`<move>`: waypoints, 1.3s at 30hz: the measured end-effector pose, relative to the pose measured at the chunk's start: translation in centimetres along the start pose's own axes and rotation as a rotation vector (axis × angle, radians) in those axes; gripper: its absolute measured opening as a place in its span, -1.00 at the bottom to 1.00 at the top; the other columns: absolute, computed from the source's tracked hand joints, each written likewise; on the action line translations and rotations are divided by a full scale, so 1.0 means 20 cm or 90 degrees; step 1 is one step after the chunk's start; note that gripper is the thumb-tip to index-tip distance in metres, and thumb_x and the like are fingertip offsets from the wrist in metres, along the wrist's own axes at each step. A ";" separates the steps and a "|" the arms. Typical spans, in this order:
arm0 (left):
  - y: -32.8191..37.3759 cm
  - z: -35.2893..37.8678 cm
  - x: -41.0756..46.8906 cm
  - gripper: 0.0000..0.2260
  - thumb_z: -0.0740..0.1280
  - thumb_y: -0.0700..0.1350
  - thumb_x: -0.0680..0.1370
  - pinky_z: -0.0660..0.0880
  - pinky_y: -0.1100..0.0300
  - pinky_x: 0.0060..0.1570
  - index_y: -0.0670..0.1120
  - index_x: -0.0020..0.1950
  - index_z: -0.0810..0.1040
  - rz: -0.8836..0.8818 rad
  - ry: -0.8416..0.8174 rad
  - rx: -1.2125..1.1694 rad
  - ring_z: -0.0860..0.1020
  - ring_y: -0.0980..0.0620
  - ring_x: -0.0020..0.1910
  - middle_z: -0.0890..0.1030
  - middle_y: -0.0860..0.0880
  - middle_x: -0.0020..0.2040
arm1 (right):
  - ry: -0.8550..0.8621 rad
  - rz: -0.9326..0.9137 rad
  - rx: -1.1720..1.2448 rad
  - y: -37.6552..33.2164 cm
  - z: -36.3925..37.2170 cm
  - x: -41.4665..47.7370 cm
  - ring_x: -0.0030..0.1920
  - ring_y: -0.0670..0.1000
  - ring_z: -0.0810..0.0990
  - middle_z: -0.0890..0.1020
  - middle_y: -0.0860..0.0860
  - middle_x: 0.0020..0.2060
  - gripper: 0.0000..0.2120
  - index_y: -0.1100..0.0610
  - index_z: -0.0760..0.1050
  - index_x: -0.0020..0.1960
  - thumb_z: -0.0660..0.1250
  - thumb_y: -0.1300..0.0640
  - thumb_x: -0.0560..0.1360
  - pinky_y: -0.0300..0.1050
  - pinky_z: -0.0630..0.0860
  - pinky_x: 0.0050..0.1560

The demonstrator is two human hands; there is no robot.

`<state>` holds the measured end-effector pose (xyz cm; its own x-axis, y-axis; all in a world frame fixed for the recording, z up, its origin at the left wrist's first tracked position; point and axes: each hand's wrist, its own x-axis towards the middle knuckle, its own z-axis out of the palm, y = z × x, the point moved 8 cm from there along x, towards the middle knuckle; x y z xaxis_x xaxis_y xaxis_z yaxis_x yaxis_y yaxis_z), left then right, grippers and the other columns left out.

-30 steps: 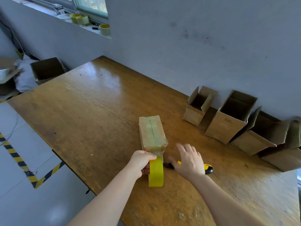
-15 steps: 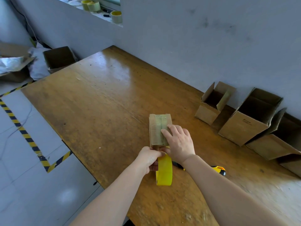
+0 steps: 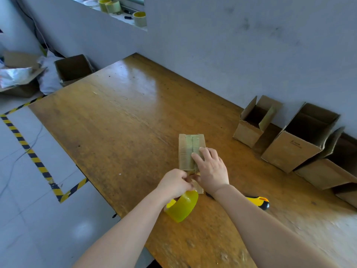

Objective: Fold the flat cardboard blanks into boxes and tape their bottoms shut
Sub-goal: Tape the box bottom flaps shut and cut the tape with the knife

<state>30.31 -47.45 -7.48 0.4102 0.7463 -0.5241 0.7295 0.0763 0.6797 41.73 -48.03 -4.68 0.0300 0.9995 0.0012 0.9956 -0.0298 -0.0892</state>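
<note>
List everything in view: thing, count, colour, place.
table: one, brown wood, centre.
taped box: one, brown, mid-table.
tape roll: one, yellow, near table edge.
knife: one, yellow-black, table, right of the roll.
open boxes: at least three, brown, along right wall.
ledge rolls: three, yellow-green, window ledge.
floor boxes: two, brown, far left.
left grip: bare hand, holds tape roll.
right grip: bare hand, fingers flat on taped box.

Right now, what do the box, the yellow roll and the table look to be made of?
The box: brown cardboard, matte, creased flaps; the greenish strip along its seam looks like tape. The roll: translucent yellow plastic tape, glossy, light passing through. The table: wood, likely varnished, with visible grain and bright glare.
</note>
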 end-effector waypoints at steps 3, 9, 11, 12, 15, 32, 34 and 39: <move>0.10 -0.02 -0.08 -0.85 0.34 -0.02 0.51 0.39 0.26 -0.28 -0.05 -0.06 0.65 0.135 0.100 0.210 0.54 -0.01 -0.14 0.61 0.00 -0.15 | 0.007 0.005 0.017 0.00 0.00 0.00 0.39 0.12 0.22 0.35 0.04 0.35 -0.44 -0.02 0.34 0.32 0.47 -0.04 0.39 0.00 0.41 0.24; 0.09 0.31 -0.18 -0.73 0.10 -0.06 0.66 0.32 0.06 -0.26 -0.16 0.10 0.53 0.308 0.050 0.583 0.55 -0.17 -0.07 0.58 -0.17 -0.04 | 0.001 0.006 0.028 0.01 -0.01 -0.01 0.40 0.11 0.23 0.36 0.03 0.36 -0.36 -0.04 0.33 0.35 0.50 -0.11 0.36 0.00 0.41 0.27; 0.01 0.39 -0.19 -0.72 0.11 -0.05 0.66 0.44 0.01 -0.28 -0.20 0.16 0.48 0.313 -0.006 0.607 0.56 -0.19 -0.10 0.58 -0.20 0.00 | 0.004 0.005 0.029 0.01 -0.01 -0.02 0.41 0.10 0.24 0.35 0.03 0.38 -0.35 -0.05 0.33 0.39 0.50 -0.10 0.38 -0.01 0.42 0.27; -0.02 0.41 -0.19 -0.70 0.13 -0.04 0.66 0.49 -0.02 -0.26 -0.21 0.25 0.45 0.311 -0.026 0.610 0.57 -0.20 -0.09 0.57 -0.21 0.07 | 0.003 0.006 0.032 0.02 -0.01 -0.02 0.42 0.09 0.23 0.35 0.03 0.40 -0.34 -0.06 0.32 0.40 0.50 -0.10 0.38 -0.01 0.42 0.27; -0.06 0.43 -0.19 -0.57 0.17 -0.02 0.64 0.53 -0.06 -0.19 -0.18 0.47 0.28 0.299 -0.050 0.610 0.57 -0.22 0.00 0.49 -0.22 0.27 | 0.001 0.009 0.033 0.03 -0.01 -0.02 0.43 0.08 0.21 0.33 0.02 0.42 -0.32 -0.07 0.30 0.43 0.49 -0.09 0.40 -0.02 0.42 0.28; 0.06 -0.14 -0.06 -0.48 0.36 0.04 0.51 0.46 0.27 -0.11 -0.02 0.38 0.21 0.223 0.347 0.254 0.48 0.01 0.11 0.36 -0.06 0.23 | -0.031 0.027 0.109 0.08 0.02 -0.04 0.51 0.08 0.09 0.04 0.05 0.54 -0.34 -0.17 0.21 0.49 0.42 -0.03 0.48 -0.03 0.46 0.27; 0.03 -0.11 0.03 -0.23 0.33 0.11 0.53 0.49 0.08 0.14 0.06 0.54 -0.12 0.154 0.259 0.274 0.40 -0.08 0.33 0.12 -0.12 0.50 | -0.060 0.045 0.143 0.08 0.04 -0.05 0.50 0.12 0.17 -0.01 0.07 0.56 -0.34 -0.19 0.16 0.51 0.39 -0.02 0.50 -0.01 0.43 0.30; 0.04 -0.03 0.10 -0.18 0.23 0.16 0.56 0.53 -0.01 0.11 -0.04 0.55 -0.28 0.167 0.204 0.302 0.54 -0.11 0.22 0.15 -0.10 0.56 | -0.064 0.039 0.152 0.09 0.05 -0.04 0.42 0.14 0.32 0.02 0.11 0.56 -0.35 -0.14 0.13 0.53 0.36 0.00 0.53 -0.02 0.48 0.26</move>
<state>31.42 -45.39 -7.66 0.4781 0.8668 -0.1417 0.8205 -0.3833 0.4241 43.41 -48.98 -5.93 0.0682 0.9916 -0.1095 0.9425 -0.1000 -0.3189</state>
